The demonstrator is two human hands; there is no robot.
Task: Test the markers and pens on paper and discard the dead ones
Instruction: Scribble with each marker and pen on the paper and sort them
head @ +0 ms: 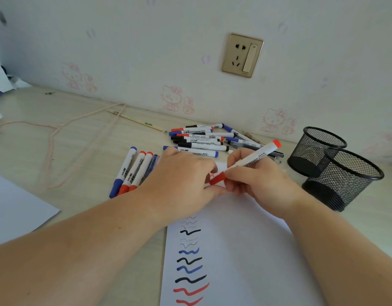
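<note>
My right hand point(259, 184) grips a red whiteboard marker point(254, 159) by its barrel, tilted with the tail up to the right. My left hand point(181, 182) pinches its red cap point(217, 179) at the lower end, over the top of the white paper point(234, 261). The paper carries several black, blue and red squiggles down its left side. A pile of markers and pens point(199, 140) lies beyond my hands near the wall. A separate row of several markers point(131, 171) lies left of my left hand.
Two black mesh pen cups point(342, 177) lie tipped at the right. A pink cord point(58, 133) and a thin wooden stick point(135, 121) lie on the desk at the left. Another white sheet point(14, 206) covers the near-left corner. A wall socket point(242, 55) is above.
</note>
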